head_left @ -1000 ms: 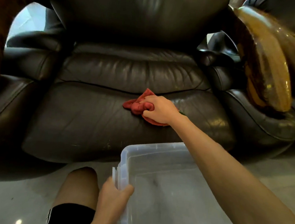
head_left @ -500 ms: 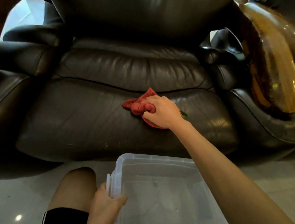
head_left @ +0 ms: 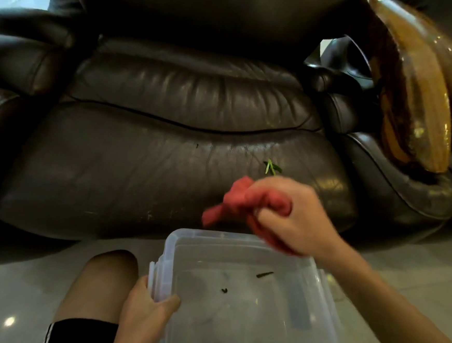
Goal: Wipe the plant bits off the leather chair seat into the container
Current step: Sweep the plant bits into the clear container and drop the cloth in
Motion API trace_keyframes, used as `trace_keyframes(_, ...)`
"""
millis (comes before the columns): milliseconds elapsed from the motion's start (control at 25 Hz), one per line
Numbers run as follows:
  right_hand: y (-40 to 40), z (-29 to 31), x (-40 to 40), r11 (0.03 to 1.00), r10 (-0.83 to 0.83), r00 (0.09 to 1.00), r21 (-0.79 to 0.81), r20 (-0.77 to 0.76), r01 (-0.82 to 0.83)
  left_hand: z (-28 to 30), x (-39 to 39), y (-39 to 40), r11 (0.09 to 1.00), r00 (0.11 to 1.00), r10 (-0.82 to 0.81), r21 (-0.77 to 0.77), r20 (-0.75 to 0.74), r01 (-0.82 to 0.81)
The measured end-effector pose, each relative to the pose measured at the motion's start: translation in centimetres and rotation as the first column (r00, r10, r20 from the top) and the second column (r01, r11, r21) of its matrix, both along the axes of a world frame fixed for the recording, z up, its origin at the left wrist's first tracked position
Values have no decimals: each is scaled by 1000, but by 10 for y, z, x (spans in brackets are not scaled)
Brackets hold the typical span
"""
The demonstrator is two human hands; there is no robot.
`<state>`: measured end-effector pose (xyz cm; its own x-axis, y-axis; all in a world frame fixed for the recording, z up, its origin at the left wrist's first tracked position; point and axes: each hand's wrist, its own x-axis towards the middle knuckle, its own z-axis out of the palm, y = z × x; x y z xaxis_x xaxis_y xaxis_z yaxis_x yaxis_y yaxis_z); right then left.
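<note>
The dark brown leather chair seat fills the middle of the view. My right hand is shut on a bunched red cloth at the seat's front edge, just above the far rim of the clear plastic container. A green plant bit lies on the seat just behind that hand, and a tiny dark speck sits farther left. Dark plant bits lie on the container's bottom. My left hand grips the container's left rim.
The container rests on a pale tiled floor in front of the chair. My bare knee is left of it. A glossy brown-and-gold cushion leans on the right armrest. The left armrest bounds the seat's other side.
My right hand has swept the red cloth forward from the seat's middle to its front edge over the container. Dark bits now lie in the container, and a green bit shows on the seat.
</note>
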<state>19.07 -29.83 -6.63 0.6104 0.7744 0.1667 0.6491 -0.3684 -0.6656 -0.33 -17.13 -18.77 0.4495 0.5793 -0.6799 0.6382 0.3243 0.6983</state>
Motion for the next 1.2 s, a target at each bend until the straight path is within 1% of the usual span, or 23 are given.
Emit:
trace_keyframes(40, 5, 7, 17, 997, -41, 999, 70, 16, 40, 2, -1, -1, 1000, 1000, 0, -2, 22, 0)
trace_keyframes(80, 11, 12, 36, 991, -83, 996, 108, 34, 79, 3, -2, -1, 1000, 999, 0, -5, 44, 1)
trace_keyframes(160, 17, 11, 79, 981, -179, 982, 94, 65, 172, 5, -2, -1, 1000, 997, 6, -12, 71, -5)
trace_keyframes(200, 17, 6, 99, 973, -229, 969, 51, 88, 226, 5, -2, -2, 1000, 997, 13, -15, 76, -12)
trace_keyframes(240, 17, -2, 116, 962, -266, 957, -25, 116, 270, 6, -1, -2, 1000, 997, 21, -20, 78, -20)
trace_keyframes(320, 16, -23, 132, 923, -280, 939, -214, 199, 320, 6, 0, -3, 999, 996, 32, -27, 80, -30)
trace_keyframes(360, 18, -31, 131, 907, -267, 929, -260, 255, 332, 7, 0, -3, 999, 996, 34, -31, 80, -32)
trace_keyframes(440, 22, -35, 107, 919, -198, 930, -271, 310, 286, 5, 1, -3, 999, 997, 31, -37, 74, -28)
trace_keyframes(480, 21, -35, 88, 935, -146, 948, -274, 282, 225, 2, 1, -3, 999, 998, 26, -32, 63, -24)
trace_keyframes(520, 17, -34, 65, 949, -75, 972, -285, 221, 138, 1, 1, -3, 999, 998, 25, -26, 50, -24)
trace_keyframes(600, 0, -35, 12, 939, 89, 996, -335, 25, -76, 1, 1, -3, 999, 999, 32, -19, 42, -32)
trace_keyframes(640, -8, -36, -11, 909, 153, 984, -377, -91, -176, 1, 1, -3, 1000, 999, 27, -14, 40, -26)
trace_keyframes(680, -15, -38, -26, 886, 181, 967, -397, -180, -239, 1, 0, -3, 1000, 999, 18, -11, 40, -17)
trace_keyframes(760, -18, -37, -32, 901, 151, 955, -361, -256, -239, -1, -2, -2, 1000, 999, 9, -18, 45, -8)
trace_keyframes(840, -17, -29, -20, 953, 112, 962, -246, -248, -175, -4, -3, -1, 1000, 999, -6, -19, 41, 7)
trace_keyframes(920, -15, -14, 4, 995, 34, 972, -88, -231, -56, -4, -5, 0, 1000, 999, -21, -8, 45, 22)
trace_keyframes(960, -16, -6, 22, 1000, -19, 972, 3, -234, 20, -4, -4, 0, 1000, 998, -26, -6, 54, 27)
trace_keyframes(1040, -21, 5, 63, 968, -173, 970, 154, -172, 200, -3, -4, 1, 999, 997, -31, -5, 68, 32)
trace_keyframes(1080, -23, 5, 88, 941, -268, 957, 183, -113, 285, -3, -4, 1, 1000, 997, -29, -7, 71, 30)
trace_keyframes(1120, -26, 1, 111, 923, -339, 940, 175, -47, 342, -3, -4, 0, 1000, 997, -28, -11, 71, 29)
trace_keyframes(1160, -29, -6, 130, 920, -374, 927, 126, 6, 371, -4, -4, 1, 1000, 997, -27, -13, 70, 28)
trace_keyframes(1200, -31, -19, 144, 925, -378, 925, 44, 39, 376, -3, -4, 0, 999, 997, -30, -11, 66, 31)
